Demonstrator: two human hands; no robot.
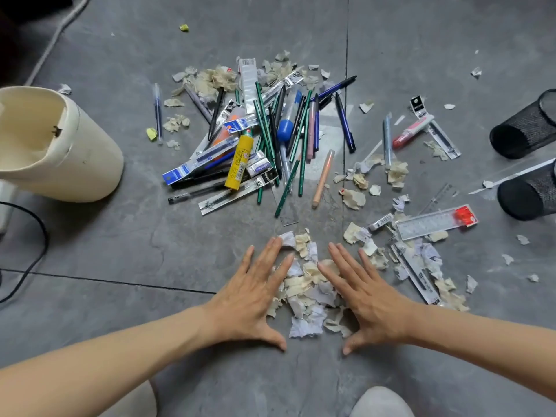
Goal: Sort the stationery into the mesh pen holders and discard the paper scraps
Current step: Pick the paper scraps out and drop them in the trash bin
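Two bare hands bracket one heap of paper scraps (pixel 307 296) on a grey tiled floor (pixel 120 251). The left hand (pixel 249 299) and the right hand (pixel 373 299) lie flat, palms down, with fingers straight and spread. Neither holds anything. The heap sits between them, its edges touching the inner fingers of both. The thumbs angle inward toward each other at its near side. Both forearms reach in from the bottom corners.

Beyond the fingertips lies one tangled pile of stationery (pixel 264 136), pens and green pencils with a single yellow glue stick (pixel 239 159) on top. More torn scraps lie loose around it.

Two black mesh pen holders lie on their sides at the right edge, one (pixel 520 130) above the other (pixel 526 197), well apart from the hands. One cream bin (pixel 75 152) stands at the left. One clear ruler case (pixel 433 222) with a red end lies among the scraps to the right.
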